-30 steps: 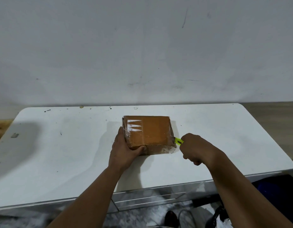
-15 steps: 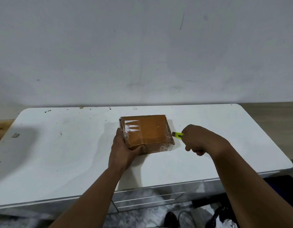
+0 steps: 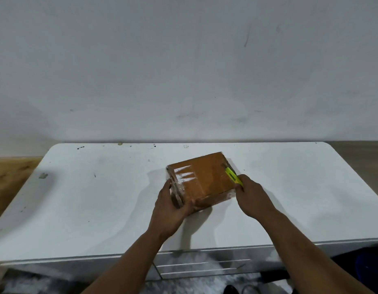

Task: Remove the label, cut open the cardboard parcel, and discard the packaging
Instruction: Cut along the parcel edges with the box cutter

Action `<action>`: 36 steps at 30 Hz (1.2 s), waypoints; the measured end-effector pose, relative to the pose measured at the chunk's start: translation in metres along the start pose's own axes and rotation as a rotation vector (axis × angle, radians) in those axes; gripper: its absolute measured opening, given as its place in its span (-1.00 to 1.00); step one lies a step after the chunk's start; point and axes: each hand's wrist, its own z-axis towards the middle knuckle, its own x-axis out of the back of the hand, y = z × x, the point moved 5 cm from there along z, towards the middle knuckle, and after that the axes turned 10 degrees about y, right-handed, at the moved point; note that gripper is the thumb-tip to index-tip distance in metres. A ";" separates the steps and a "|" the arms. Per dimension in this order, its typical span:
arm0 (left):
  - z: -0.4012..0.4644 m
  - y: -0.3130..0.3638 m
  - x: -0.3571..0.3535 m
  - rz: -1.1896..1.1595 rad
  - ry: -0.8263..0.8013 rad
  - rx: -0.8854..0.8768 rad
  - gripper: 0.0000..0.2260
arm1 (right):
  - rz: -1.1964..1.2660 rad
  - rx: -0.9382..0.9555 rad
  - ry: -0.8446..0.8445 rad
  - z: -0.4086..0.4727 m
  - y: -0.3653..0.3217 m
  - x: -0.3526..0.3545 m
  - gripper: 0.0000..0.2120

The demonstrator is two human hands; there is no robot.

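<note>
A brown cardboard parcel (image 3: 205,177) wrapped in clear shiny tape lies on the white table (image 3: 99,198), turned at an angle with its right end farther away. My left hand (image 3: 171,206) grips its near left corner, thumb on the front face. My right hand (image 3: 250,195) holds a yellow-green utility knife (image 3: 232,177), whose tip lies along the parcel's right top edge. The blade itself is too small to make out. No label is clearly visible on the parcel.
A grey wall rises right behind the table. Wooden floor (image 3: 9,175) shows at far left and right. A small grey scrap (image 3: 43,175) lies near the table's left edge. Under the front edge are drawer fronts (image 3: 205,268) and dark items on the floor.
The parcel has been rotated counter-clockwise under my left hand. My right hand moved with the knife from beside the parcel's right side onto its right top edge.
</note>
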 end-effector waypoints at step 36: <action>0.075 -0.032 0.018 -0.190 -0.023 0.564 -0.68 | -0.142 0.270 -0.218 -0.032 -0.083 -0.026 -0.74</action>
